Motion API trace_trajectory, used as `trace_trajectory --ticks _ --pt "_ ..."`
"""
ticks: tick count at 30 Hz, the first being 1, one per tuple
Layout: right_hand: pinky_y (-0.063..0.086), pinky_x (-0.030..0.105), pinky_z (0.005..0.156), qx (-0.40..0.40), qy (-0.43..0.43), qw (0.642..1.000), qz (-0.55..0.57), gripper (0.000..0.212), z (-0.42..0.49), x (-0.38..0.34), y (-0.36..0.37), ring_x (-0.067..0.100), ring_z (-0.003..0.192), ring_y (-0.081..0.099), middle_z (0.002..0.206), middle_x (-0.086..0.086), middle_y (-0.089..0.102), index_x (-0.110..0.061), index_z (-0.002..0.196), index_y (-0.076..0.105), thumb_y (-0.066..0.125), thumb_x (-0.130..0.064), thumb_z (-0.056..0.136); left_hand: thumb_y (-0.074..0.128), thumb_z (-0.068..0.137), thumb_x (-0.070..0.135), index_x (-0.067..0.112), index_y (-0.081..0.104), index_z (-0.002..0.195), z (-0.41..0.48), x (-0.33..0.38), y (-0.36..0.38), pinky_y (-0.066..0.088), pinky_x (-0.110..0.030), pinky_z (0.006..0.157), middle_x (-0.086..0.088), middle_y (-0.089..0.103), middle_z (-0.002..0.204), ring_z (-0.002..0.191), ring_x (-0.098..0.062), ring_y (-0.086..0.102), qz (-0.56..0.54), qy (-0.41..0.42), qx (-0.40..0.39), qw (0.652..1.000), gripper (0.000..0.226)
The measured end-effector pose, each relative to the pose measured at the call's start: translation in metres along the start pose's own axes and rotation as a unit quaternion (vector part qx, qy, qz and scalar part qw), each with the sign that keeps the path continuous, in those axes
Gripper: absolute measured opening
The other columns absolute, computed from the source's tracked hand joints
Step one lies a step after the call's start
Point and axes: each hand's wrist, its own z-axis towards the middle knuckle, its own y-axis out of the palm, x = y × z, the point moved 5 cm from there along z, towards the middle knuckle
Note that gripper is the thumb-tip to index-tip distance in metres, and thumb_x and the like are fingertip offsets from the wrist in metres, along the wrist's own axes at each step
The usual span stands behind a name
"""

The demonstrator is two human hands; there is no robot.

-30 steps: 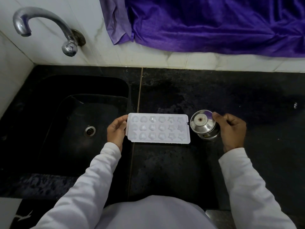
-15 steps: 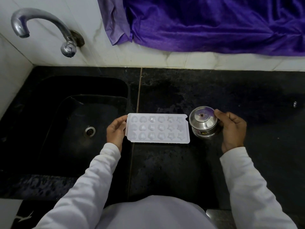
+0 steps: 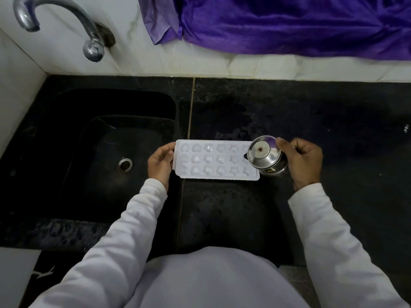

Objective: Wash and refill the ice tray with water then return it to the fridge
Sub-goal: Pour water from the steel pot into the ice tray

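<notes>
Steel pot over ice tray

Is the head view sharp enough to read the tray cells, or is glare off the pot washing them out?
Head view: tray cells sharp, evenly lit; glare only on the pot, which covers the tray's far-right cells; sink lies in deep shadow.
</notes>
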Motion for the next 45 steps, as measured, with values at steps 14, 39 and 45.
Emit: trace_trajectory --ticks 14,39,45 --pt "0.046 0.03 0.065 0.007 -0.021 0.999 -0.042 0.042 0.003 -0.009 0.002 0.021 0.06 0.045 0.063 0.024 0.05 0.008 0.063 0.049 0.074 -0.017 0.086 0.051 0.096 0.001 0.021 0.076 0.099 0.002 -0.004 -0.001 0.057 -0.04 0.092 -0.008 0.075 0.113 0.11 -0.029 0.07 -0.009 0.001 -0.003 1.0 0.032" --pt "0.045 0.021 0.062 0.01 0.023 0.997 0.075 0.039 0.004 -0.011 0.008 0.016 0.06 0.043 0.062 0.011 0.045 -0.01 0.055 0.05 0.073 -0.013 0.087 0.05 0.095 0.001 0.023 0.076 0.099 -0.004 -0.001 0.0 0.057 -0.044 0.094 -0.005 0.076 0.11 0.109 -0.029 0.07 0.003 -0.006 -0.002 1.0 0.035" --pt "0.039 0.025 0.058 -0.029 -0.033 0.999 0.029 0.047 0.001 -0.018 0.026 0.02 0.057 0.036 0.059 0.013 0.041 0.009 0.059 0.042 0.074 -0.014 0.086 0.051 0.095 0.001 0.019 0.076 0.102 -0.004 -0.002 0.0 0.055 -0.049 0.099 -0.007 0.076 0.111 0.109 -0.028 0.07 0.004 -0.005 0.002 1.0 0.032"
